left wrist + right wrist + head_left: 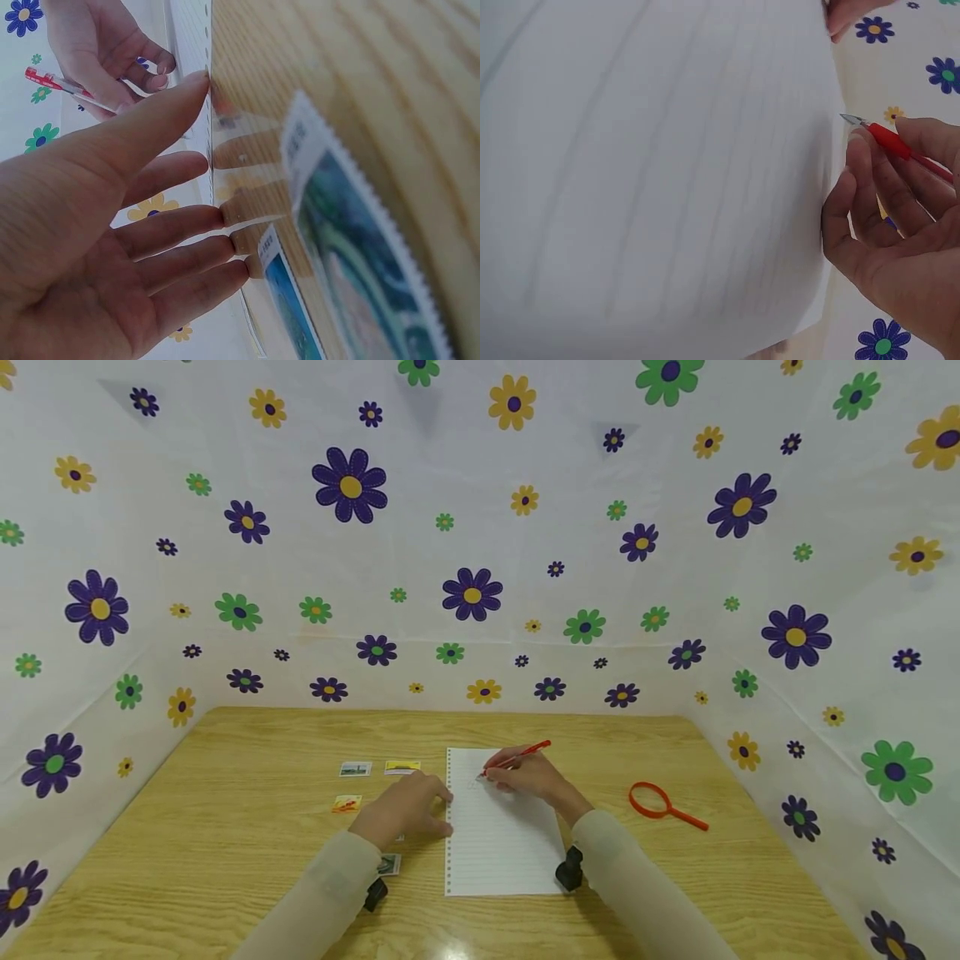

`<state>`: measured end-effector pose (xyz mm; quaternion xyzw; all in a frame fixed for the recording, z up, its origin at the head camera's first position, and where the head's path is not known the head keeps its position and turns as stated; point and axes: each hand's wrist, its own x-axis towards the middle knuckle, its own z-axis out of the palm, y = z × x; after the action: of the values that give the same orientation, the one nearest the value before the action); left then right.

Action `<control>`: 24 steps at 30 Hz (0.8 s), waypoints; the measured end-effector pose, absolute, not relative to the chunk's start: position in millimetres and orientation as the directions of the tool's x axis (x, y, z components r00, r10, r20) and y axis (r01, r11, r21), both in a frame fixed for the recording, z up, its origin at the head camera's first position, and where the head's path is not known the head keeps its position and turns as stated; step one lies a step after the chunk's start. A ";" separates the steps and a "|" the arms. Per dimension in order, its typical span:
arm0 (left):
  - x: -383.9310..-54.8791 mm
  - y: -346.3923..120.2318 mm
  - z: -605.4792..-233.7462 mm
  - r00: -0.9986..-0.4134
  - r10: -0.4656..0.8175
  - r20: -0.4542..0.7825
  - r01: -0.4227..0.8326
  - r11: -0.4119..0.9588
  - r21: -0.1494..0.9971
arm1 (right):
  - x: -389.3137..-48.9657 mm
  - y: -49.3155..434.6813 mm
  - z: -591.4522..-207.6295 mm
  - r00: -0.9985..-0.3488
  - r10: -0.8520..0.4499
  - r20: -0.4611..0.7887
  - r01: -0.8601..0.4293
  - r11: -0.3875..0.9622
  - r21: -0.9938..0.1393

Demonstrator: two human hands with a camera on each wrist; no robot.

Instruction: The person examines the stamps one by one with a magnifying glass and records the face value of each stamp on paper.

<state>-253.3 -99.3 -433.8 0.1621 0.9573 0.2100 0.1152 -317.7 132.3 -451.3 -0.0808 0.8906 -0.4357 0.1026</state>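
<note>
A lined sheet of paper (pixel 502 852) with punched holes along its left edge lies on the table. My right hand (pixel 525 774) pinches a red pen (pixel 889 140) between thumb and fingers, its pale pointed tip at the upper part of the sheet. Faint marks show on the paper just left of the tip. At the sheet's left edge rests my left hand (pixel 405 808), its fingers fairly straight and touching the paper's border and tabletop. Two stamp-like picture cards with toothed edges, a larger one (pixel 352 247) and a smaller one (pixel 289 307), appear close to its fingertips.
More small picture cards lie left of the sheet, among them a green-grey one (pixel 355 769), a yellow one (pixel 402 767) and an orange one (pixel 347 804). A red magnifying glass (pixel 688 819) lies at the right on the wooden table (pixel 225 793). Flower-patterned cloth (pixel 420 543) encloses the table's back and sides.
</note>
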 end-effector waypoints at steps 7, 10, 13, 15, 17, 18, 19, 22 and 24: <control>-252.8 -99.1 -433.4 -0.921 0.363 -0.143 0.268 0.855 0.443 | -320.2 142.8 -443.5 -0.957 -0.269 -0.110 -0.062 0.558 -0.828; -253.5 -99.0 -434.3 -0.923 0.358 -0.144 0.264 0.857 0.442 | -319.6 145.4 -438.9 -0.951 -0.288 -0.111 -0.068 0.547 -0.835; -254.1 -99.2 -434.4 -0.924 0.354 -0.146 0.260 0.859 0.441 | -316.1 146.6 -432.4 -0.940 -0.327 -0.094 -0.101 0.531 -0.841; -254.4 -99.5 -434.6 -0.924 0.355 -0.146 0.261 0.860 0.440 | -314.1 147.7 -429.1 -0.931 -0.358 -0.073 -0.135 0.522 -0.842; -254.4 -99.6 -435.0 -0.923 0.357 -0.143 0.264 0.859 0.439 | -313.1 150.0 -427.3 -0.916 -0.398 -0.045 -0.182 0.515 -0.838; -254.5 -99.7 -435.2 -0.923 0.358 -0.142 0.265 0.858 0.439 | -312.7 151.8 -426.9 -0.908 -0.417 -0.031 -0.208 0.514 -0.832; -254.5 -99.8 -435.3 -0.922 0.361 -0.139 0.270 0.858 0.438 | -312.5 153.8 -426.8 -0.901 -0.433 -0.018 -0.231 0.516 -0.825; -254.3 -100.1 -435.8 -0.923 0.360 -0.135 0.268 0.854 0.445 | -313.0 162.4 -428.2 -0.880 -0.474 0.028 -0.306 0.522 -0.796; -254.1 -100.1 -435.6 -0.922 0.364 -0.131 0.273 0.852 0.447 | -312.4 169.6 -428.4 -0.870 -0.490 0.059 -0.349 0.527 -0.775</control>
<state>-254.1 -100.1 -435.6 0.1665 0.9563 0.2154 0.1063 -312.4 169.6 -428.4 -0.2413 0.8699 -0.4221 0.0834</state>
